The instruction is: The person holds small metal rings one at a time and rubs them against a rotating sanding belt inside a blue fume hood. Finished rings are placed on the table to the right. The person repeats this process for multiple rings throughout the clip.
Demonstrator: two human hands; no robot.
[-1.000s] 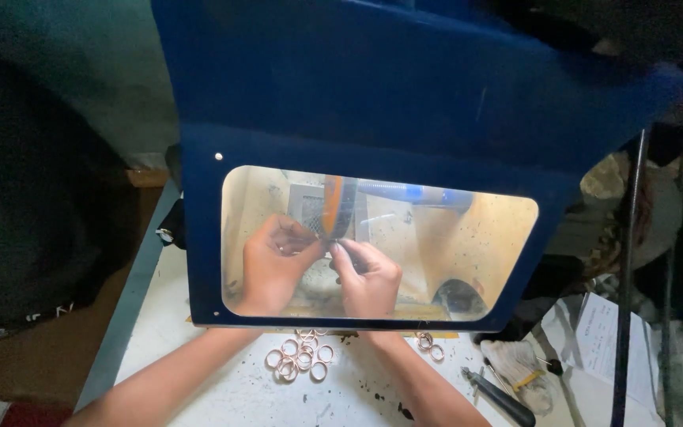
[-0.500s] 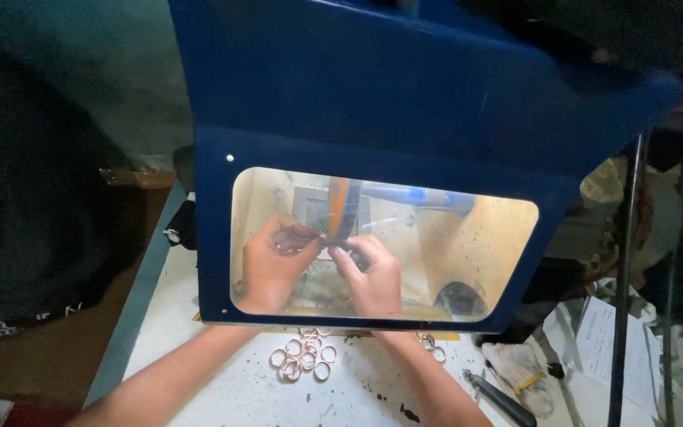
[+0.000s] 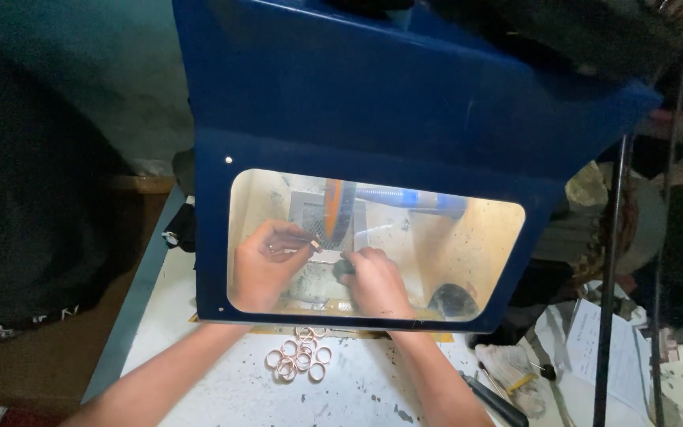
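Here, both hands are pinching a small ring (image 3: 311,247) beside the spinning orange wheel (image 3: 338,212); slipping fingers risk abrasion.

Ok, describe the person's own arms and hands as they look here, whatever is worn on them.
Both forearms are bare, with no sleeves in view, and no gloves or wristbands. The left hand and right hand are seen through the yellow-lit window of the blue hood. Whether a ring sits on the left fingers cannot be told.
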